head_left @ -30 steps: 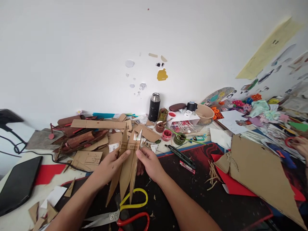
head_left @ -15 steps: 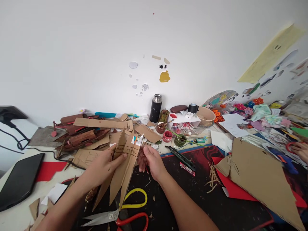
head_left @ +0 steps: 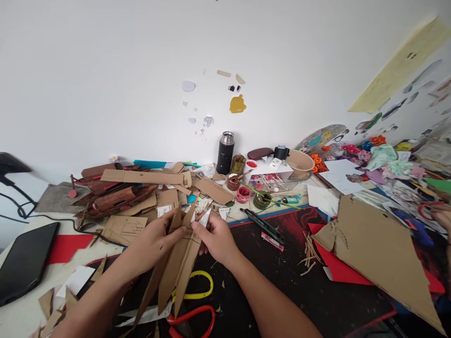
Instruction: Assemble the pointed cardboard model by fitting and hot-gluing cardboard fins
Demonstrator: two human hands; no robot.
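My left hand (head_left: 151,244) and my right hand (head_left: 214,239) both grip a bundle of long pointed cardboard strips (head_left: 176,267), held just above the dark desk mat (head_left: 282,281). The strips fan downward with their tips toward me. Left fingers wrap the bundle's upper left side; right fingers pinch its upper right edge near a printed label. Beneath the strips lie scissors (head_left: 190,307) with one yellow and one red handle loop, partly covered by the cardboard.
A heap of cardboard scraps (head_left: 137,192) lies behind my hands. Paint pots (head_left: 243,193), a black flask (head_left: 224,152), a utility knife (head_left: 264,225), a large cardboard sheet (head_left: 380,253) and a dark tablet (head_left: 24,263) surround them. Another person's hand (head_left: 442,216) is at the right edge.
The strips tilted left, then came lower and closer to me. My right hand let go briefly, then pinched the bundle's top edge again. The view shifted slightly.
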